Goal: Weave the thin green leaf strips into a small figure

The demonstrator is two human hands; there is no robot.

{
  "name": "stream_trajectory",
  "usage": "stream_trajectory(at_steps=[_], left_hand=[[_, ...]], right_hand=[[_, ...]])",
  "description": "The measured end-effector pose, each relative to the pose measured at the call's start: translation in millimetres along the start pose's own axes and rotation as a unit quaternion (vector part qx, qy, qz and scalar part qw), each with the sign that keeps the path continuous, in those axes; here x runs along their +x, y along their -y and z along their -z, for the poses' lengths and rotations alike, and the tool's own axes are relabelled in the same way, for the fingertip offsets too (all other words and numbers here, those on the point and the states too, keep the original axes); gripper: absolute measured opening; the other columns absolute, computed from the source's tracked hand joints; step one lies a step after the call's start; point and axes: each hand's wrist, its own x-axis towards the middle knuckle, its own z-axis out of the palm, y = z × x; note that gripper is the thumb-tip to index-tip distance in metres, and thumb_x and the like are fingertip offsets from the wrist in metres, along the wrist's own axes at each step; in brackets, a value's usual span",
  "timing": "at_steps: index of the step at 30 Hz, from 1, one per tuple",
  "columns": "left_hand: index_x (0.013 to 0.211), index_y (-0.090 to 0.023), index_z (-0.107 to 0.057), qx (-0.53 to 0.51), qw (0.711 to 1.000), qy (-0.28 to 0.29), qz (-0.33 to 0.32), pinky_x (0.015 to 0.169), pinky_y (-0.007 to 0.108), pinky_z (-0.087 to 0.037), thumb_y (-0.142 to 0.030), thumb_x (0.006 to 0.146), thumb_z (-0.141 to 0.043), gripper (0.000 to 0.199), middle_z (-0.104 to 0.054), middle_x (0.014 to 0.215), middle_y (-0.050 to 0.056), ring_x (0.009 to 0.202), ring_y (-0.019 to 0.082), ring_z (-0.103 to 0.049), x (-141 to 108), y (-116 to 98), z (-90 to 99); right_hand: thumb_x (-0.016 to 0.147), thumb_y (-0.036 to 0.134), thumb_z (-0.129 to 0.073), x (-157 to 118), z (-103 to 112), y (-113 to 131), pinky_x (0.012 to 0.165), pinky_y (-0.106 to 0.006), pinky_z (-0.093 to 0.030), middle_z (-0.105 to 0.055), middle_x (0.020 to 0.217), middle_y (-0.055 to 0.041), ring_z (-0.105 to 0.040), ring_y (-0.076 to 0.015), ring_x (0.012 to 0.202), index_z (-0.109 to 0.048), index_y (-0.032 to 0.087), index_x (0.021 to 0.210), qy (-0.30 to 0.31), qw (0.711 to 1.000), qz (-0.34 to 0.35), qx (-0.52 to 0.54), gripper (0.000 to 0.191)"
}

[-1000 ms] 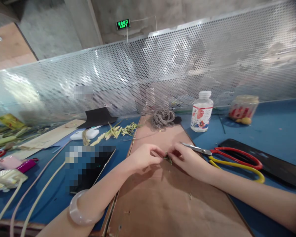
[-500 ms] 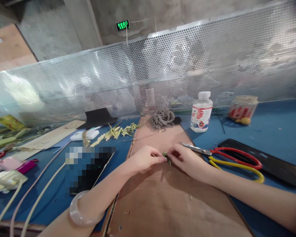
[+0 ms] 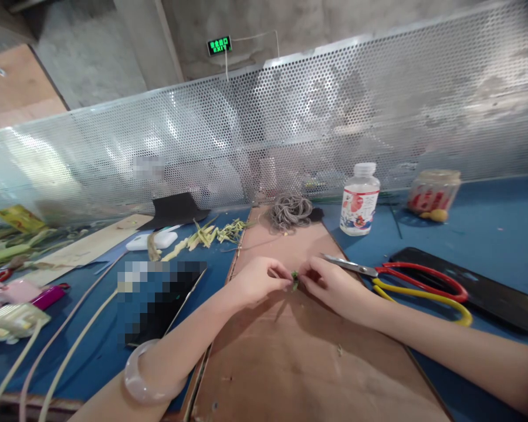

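Over the brown board (image 3: 264, 357), my left hand (image 3: 264, 278) and my right hand (image 3: 323, 280) meet with their fingertips close together. Between them is a small green leafy piece (image 3: 295, 276), like a bit of plant strip; its exact shape is too small to make out. Both hands are closed in a pinch on it, thumb against fingers. A pale bangle (image 3: 136, 375) circles my left forearm. Just beyond my right hand, scissors (image 3: 422, 281) with one red and one yellow handle lie with their blades pointing toward it.
A bundle of grey cord (image 3: 289, 212) lies at the board's far end. To the right stand a labelled bottle (image 3: 359, 205) and a jar (image 3: 433, 193); a black phone (image 3: 506, 299) lies under the scissors. Leftward are leaf scraps (image 3: 202, 234), another phone (image 3: 176, 299) and cables. Perforated metal (image 3: 290, 117) rises behind.
The green piece has turned slightly between my fingertips, and my left fingertips have drawn back a little to the left. Everything else stays put.
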Motion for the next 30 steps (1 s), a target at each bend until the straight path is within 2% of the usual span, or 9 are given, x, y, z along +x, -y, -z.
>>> stream_trajectory(at_steps=[11,20,25,30], left_hand=[[0.082,-0.016,-0.063,-0.054,0.998,0.012,-0.022,0.058,0.021,-0.039,-0.033,0.068,-0.062,0.023,-0.065,0.078,0.003,0.066,0.011,-0.055,0.2,3.2,-1.4],[0.080,-0.013,-0.065,-0.089,0.996,0.023,0.012,0.054,0.021,-0.039,-0.034,0.064,-0.065,0.026,-0.065,0.070,0.005,0.064,0.013,-0.056,0.0,5.1,-3.7],[0.080,-0.013,-0.064,-0.076,0.997,0.018,0.020,0.051,0.021,-0.038,-0.035,0.064,-0.064,0.028,-0.064,0.070,0.006,0.062,0.014,-0.056,-0.9,0.8,-3.6],[0.080,-0.014,-0.064,-0.059,0.998,0.011,0.000,0.047,0.020,-0.035,-0.036,0.065,-0.063,0.027,-0.064,0.072,0.005,0.059,0.012,-0.054,-2.4,-2.1,-2.6]], right_hand=[[0.083,0.025,-0.044,-1.2,2.8,3.1,0.053,-0.025,-0.035,-0.054,0.067,-0.0006,-0.048,-0.0131,0.059,-0.052,0.018,0.075,-0.001,0.999,0.014,-0.043,0.013],[0.082,0.022,-0.045,0.2,-1.1,-3.2,0.058,-0.026,-0.036,-0.055,0.067,-0.0011,-0.048,-0.0141,0.062,-0.055,0.019,0.076,-0.014,0.996,0.073,-0.056,0.012],[0.082,0.024,-0.045,0.4,-2.5,-5.5,0.059,-0.026,-0.037,-0.055,0.067,-0.0015,-0.049,-0.0148,0.063,-0.055,0.020,0.076,-0.016,0.995,0.078,-0.057,0.012],[0.081,0.023,-0.047,0.9,-3.0,-5.5,0.060,-0.026,-0.038,-0.055,0.068,-0.0018,-0.050,-0.0149,0.064,-0.056,0.019,0.075,-0.018,0.995,0.087,-0.038,0.011]])
